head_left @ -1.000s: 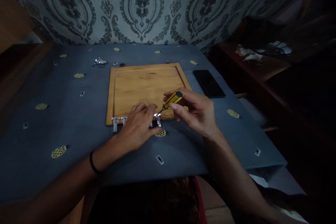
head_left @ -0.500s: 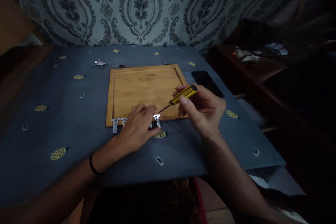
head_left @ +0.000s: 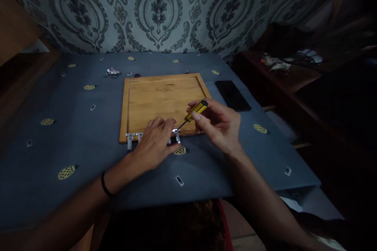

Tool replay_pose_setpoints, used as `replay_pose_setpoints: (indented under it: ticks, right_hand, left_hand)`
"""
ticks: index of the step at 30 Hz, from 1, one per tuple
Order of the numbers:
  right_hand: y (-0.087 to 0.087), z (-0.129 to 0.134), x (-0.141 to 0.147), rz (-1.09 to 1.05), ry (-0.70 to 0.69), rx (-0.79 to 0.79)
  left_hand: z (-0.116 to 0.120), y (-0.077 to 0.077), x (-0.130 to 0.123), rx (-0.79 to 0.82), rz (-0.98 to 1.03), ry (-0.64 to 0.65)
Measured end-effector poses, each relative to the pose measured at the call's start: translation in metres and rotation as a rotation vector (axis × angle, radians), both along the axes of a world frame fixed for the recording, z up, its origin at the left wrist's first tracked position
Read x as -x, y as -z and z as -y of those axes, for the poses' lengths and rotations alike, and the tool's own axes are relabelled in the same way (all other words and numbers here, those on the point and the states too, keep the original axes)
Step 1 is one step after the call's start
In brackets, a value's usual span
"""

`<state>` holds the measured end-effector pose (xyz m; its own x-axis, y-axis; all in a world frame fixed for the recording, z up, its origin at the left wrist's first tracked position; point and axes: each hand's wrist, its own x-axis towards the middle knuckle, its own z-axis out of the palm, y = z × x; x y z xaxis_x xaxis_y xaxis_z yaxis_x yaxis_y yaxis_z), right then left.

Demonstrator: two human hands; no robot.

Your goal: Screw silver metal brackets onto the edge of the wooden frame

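A wooden panel [head_left: 160,100] with a raised frame lies flat on the table, metal hinges [head_left: 130,140] along its near edge. My left hand [head_left: 154,141] lies over that edge, fingers on the wood. Its thumb and index finger close around the right-hand hinge [head_left: 178,138], covering other hinge parts beneath the palm. In my right hand [head_left: 220,123] is a yellow and black screwdriver [head_left: 196,110], gripped by the handle and tilted. The tip of its shaft meets the top of the right-hand hinge; whether a screw sits there is too small to tell.
Right of the panel lies a black phone [head_left: 232,95]. A small heap of shiny metal pieces [head_left: 112,72] rests at the back left of the blue tablecloth [head_left: 73,133]. A patterned curtain [head_left: 159,11] hangs behind the table. Dark furniture [head_left: 282,82] stands to the right.
My right hand has moved left and slightly down, and the screwdriver now stands steeper with its tip at the hinge. My left hand has stayed in place.
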<state>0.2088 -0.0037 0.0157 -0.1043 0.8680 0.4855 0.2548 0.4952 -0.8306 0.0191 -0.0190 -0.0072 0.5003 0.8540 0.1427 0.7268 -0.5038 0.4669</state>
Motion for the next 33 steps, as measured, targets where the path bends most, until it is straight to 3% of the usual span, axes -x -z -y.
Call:
replay_pose_setpoints:
  ticks: [5,11,19,33]
  right_hand:
    - [0.000,0.001,0.001,-0.014,0.002,0.003]
    - [-0.006,0.001,0.001,-0.165,0.128,-0.048]
    - [-0.001,-0.001,-0.002,-0.021,0.026,-0.023]
    - [0.004,-0.004,-0.002,0.027,0.018,-0.047]
  left_hand:
    - [0.000,0.001,0.000,-0.008,0.003,0.007]
    - [-0.001,0.005,0.001,-0.038,0.029,0.000]
    - [-0.002,0.005,0.000,-0.051,0.008,0.000]
    - [-0.001,0.005,0.001,-0.043,-0.005,0.002]
